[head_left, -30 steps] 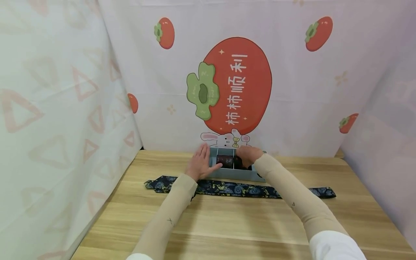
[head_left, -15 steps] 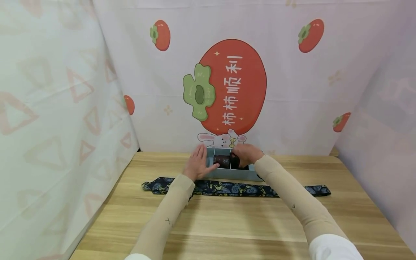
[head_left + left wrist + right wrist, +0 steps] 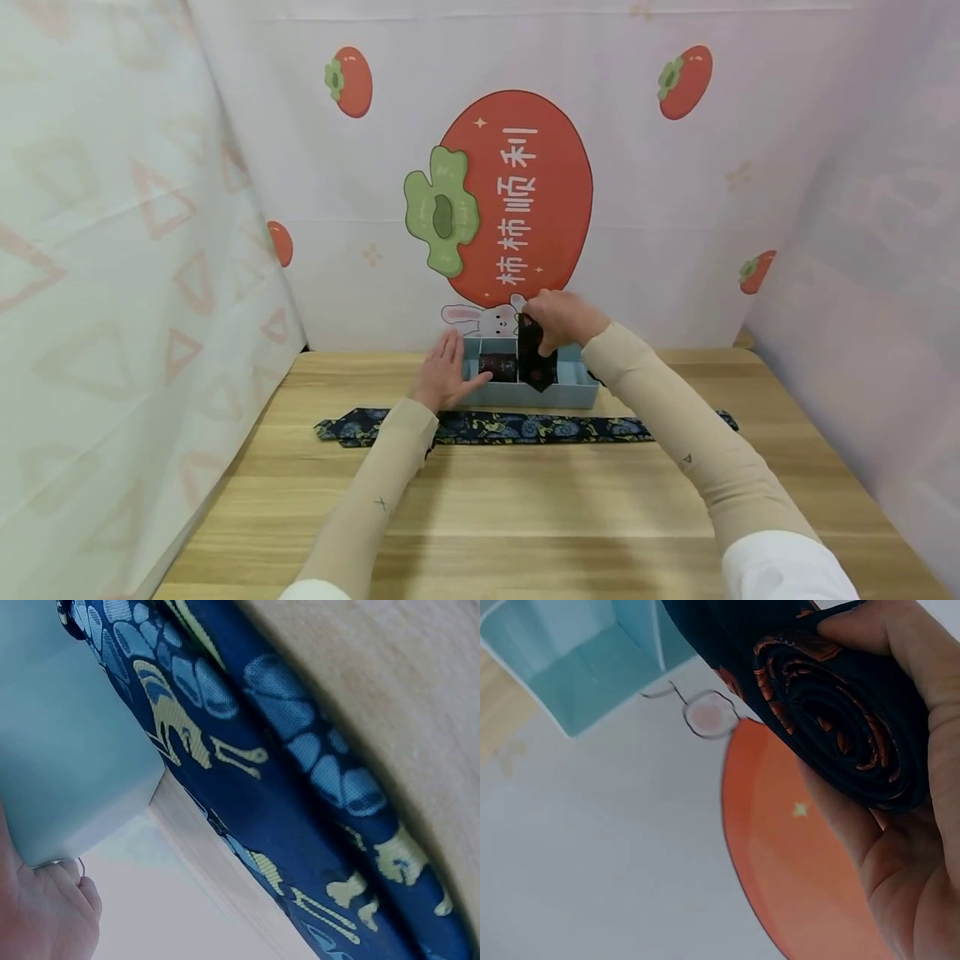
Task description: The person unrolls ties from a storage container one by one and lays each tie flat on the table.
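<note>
My right hand grips a rolled-up dark necktie with a reddish-orange pattern, its spiral end showing in the right wrist view. In the head view, a loose pointed end hangs over the front of the light blue divided box. Fingers extended and thumb spread, my left hand rests at the box's left end. Another dark rolled item sits in a compartment beside my left thumb. A navy necktie with blue and yellow figures lies lengthwise on the table just in front of the box, partly under both forearms.
The box stands at the back of the wooden table, close to a white cloth backdrop printed with persimmons. More cloth hangs along the left side and right side.
My right hand has risen, lifting the rolled necktie from its compartment so its end now hangs down. My left hand stays at the box's left end. The head view has shifted slightly.
</note>
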Demonstrator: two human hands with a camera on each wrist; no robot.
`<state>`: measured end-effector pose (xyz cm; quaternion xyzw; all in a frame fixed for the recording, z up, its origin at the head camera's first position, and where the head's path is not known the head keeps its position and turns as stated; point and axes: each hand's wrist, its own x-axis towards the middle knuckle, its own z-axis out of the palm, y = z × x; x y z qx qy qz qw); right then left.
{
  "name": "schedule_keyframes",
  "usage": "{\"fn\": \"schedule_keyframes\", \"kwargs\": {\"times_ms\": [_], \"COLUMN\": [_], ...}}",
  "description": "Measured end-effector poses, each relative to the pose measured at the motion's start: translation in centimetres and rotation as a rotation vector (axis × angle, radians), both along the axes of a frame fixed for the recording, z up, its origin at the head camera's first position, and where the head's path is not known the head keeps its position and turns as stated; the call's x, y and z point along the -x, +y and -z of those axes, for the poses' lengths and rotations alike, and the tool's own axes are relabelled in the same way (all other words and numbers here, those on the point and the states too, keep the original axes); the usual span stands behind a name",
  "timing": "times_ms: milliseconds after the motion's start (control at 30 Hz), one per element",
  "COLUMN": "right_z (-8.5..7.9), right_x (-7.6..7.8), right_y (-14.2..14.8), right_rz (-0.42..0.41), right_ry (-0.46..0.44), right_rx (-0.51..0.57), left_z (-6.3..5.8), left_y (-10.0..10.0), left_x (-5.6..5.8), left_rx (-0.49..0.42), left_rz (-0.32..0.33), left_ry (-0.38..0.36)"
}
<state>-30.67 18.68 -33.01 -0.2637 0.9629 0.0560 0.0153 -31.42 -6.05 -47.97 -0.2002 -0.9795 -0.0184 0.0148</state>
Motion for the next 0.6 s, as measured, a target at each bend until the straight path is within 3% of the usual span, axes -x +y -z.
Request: {"fn": "schedule_keyframes", "kwargs": {"times_ms": [167, 333, 600], "right_z": [-3.1, -6.1, -8.2], "right_x": [-1.0, -2.4, -5.8], "right_y": [0.2, 0.2, 0.4], "right_rz": [-0.004, 0.043, 0.097], "right_ry": [0.018, 0.01, -0.041], "right_rx": [0.029, 0.039, 0.15], "left_z": [-0.1, 0.2, -0.2], "left_y": [0.0, -0.1, -0.2], "left_x": [0.0, 0.2, 0.3], "left_rx": [-0.014, -0.001, -0.002], "left_rz": [0.002, 0.0, 0.017], "left_ry": [-0.021, -0.021, -0.02]}}
